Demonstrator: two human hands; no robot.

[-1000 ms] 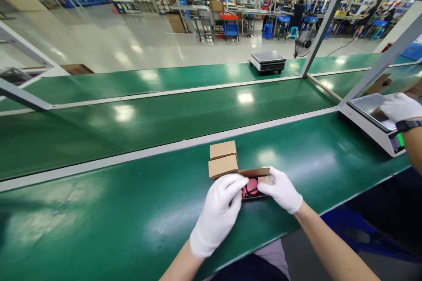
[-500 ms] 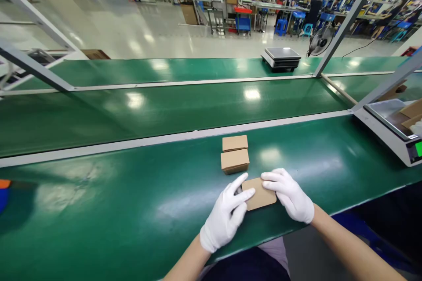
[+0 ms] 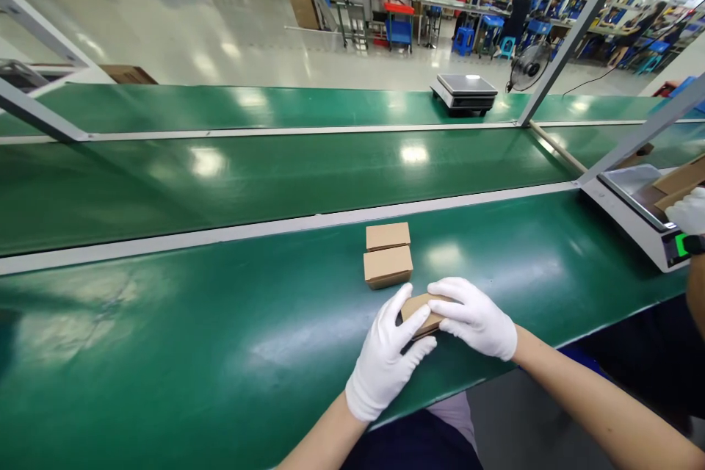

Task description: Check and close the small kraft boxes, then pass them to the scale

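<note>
A small brown cardboard box (image 3: 417, 305) is between my two white-gloved hands near the front edge of the green work surface (image 3: 247, 323). My left hand (image 3: 388, 352) grips its left side, with fingers along the top and the thumb at the near side. On the right end, my right hand (image 3: 471, 317) has its fingers curled over the box. The lid looks folded down, though fingers cover part of it. Just beyond stand two more brown boxes, a nearer one (image 3: 388, 266) and a farther one (image 3: 388, 236), side by side in a short row.
A scale (image 3: 642, 224) with cardboard in its tray stands at the right, where a co-worker's gloved hand (image 3: 688, 211) reaches in. Another scale (image 3: 464, 92) sits on the far green strip. Grey metal posts (image 3: 573, 44) rise beyond the surface, near a fan (image 3: 529, 66).
The box's flat lid flap, with rounded corners, has gone down and the box now looks closed. Both hands have drawn closer around it. A co-worker's hand has come in at the right.
</note>
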